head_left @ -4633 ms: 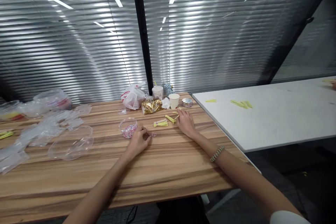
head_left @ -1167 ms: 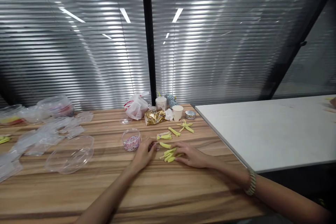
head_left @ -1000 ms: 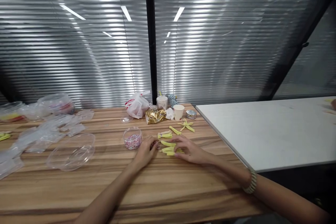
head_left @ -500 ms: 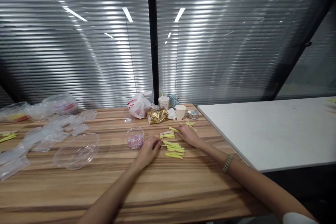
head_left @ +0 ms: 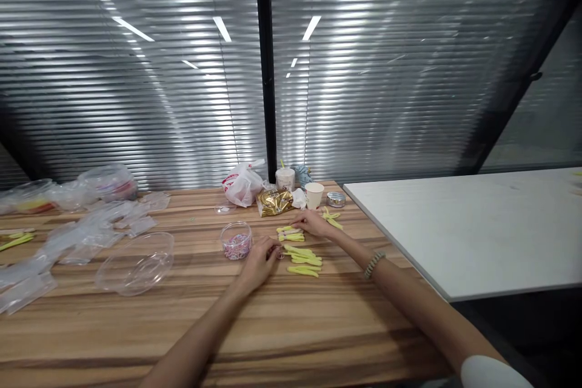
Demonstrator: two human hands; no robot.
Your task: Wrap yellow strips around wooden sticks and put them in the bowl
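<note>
My left hand [head_left: 260, 264] rests on the wooden table with thumb and fingers pinched together. A thin small elastic band [head_left: 280, 255] shows at its fingertips. Just right of it lie soft yellow strips [head_left: 304, 256], with a separate folded strip [head_left: 302, 270] nearer me. My right hand [head_left: 313, 223] reaches over a yellow bundle [head_left: 291, 236] with a pale band across it, its fingers closed on a yellow strip [head_left: 285, 228] at the bundle's far side. Left of my left hand stands a clear round tub [head_left: 236, 241] of small pink and purple elastic bands.
Behind my hands are a gold foil packet [head_left: 274, 202], a paper cup [head_left: 314, 194], a round tin [head_left: 336, 199] and a white plastic bag [head_left: 244, 185]. More yellow strips [head_left: 332, 218] lie right. A clear lid [head_left: 136, 264] and plastic bags [head_left: 91, 227] cover the left.
My right hand has moved left with the yellow strip, bringing it over the banded bundle. My left hand stays in nearly the same place.
</note>
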